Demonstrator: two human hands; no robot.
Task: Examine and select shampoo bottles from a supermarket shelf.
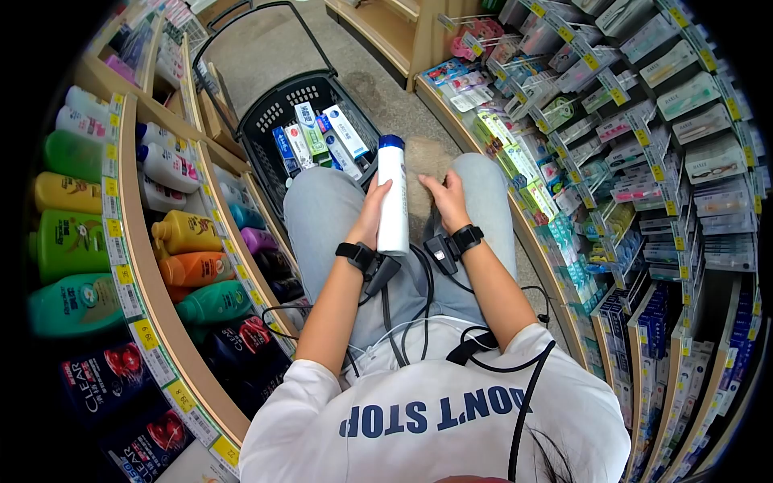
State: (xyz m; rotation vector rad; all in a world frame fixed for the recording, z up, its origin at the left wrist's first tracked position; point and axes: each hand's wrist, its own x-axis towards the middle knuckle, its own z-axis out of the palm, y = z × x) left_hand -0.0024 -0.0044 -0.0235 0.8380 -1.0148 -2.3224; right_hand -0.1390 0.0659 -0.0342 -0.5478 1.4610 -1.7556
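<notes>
A tall white bottle with a dark blue cap [392, 197] stands out above my lap, between my knees. My left hand [372, 211] is wrapped round its left side. To the right of the bottle, my right hand [448, 198] is held near my right knee with its fingers apart, touching nothing. Beyond my left knee, a black shopping basket [266, 113] holds several toothpaste-like boxes, among them a white and blue box [345, 131] and a green and white box [311, 129].
Shelves [133, 266] of shampoo and wash bottles curve along my left. On the right stands a rack [644, 161] of hanging packets, with boxes below. Cables run from my wrists over my lap. The basket's handle [310, 36] stands raised.
</notes>
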